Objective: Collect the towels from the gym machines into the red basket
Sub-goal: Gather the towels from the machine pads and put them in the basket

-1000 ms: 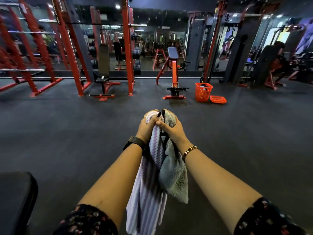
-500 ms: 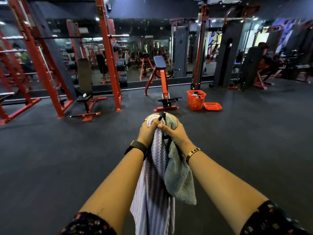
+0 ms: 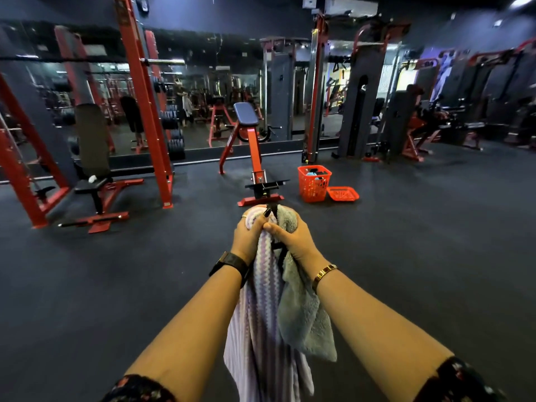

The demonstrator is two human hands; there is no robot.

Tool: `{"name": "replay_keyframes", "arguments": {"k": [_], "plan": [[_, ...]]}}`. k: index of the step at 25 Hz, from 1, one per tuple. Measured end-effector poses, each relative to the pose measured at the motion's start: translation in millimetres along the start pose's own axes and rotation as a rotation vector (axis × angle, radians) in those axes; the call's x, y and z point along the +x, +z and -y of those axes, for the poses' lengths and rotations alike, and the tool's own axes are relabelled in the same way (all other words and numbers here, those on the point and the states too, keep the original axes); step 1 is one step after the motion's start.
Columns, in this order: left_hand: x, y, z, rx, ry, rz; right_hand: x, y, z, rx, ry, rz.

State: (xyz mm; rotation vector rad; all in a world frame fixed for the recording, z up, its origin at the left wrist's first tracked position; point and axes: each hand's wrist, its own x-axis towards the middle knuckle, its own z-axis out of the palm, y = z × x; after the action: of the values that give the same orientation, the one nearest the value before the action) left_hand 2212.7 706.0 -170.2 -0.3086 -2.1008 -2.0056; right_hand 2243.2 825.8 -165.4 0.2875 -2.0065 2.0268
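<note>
Dark rubber floor (image 3: 420,256), mirrored wall behind, red-framed machines along it. Both hands are raised together at centre view. The left hand (image 3: 246,236) grips the bunched top of a lilac striped towel (image 3: 261,329), and the right hand (image 3: 294,237) grips a grey towel (image 3: 304,323). The fingers (image 3: 278,230) of both are curled tight round the cloth, and the hands touch. Both towels hang straight down between the forearms.

The red basket (image 3: 314,182) stands on the floor ahead and slightly right of the hands, well apart from them. A red lid (image 3: 342,194) lies beside it, and it already holds something blue.

Judgement: the right hand is marginally the nearer. The carry runs forward and right, and the towels go in from above.

A small white item (image 3: 92,179) lies on a machine seat at left, too small to identify.
</note>
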Motion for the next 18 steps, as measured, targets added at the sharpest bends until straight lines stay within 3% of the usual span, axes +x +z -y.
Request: {"name": "replay_keyframes", "arguments": {"k": [9, 18], "plan": [[253, 26, 82, -0.016, 0.02, 0.183, 232, -8, -82, -0.012, 0.055, -0.143], [480, 106, 149, -0.067, 0.043, 0.262, 455, -66, -169, 0.047, 0.015, -0.238]]}}
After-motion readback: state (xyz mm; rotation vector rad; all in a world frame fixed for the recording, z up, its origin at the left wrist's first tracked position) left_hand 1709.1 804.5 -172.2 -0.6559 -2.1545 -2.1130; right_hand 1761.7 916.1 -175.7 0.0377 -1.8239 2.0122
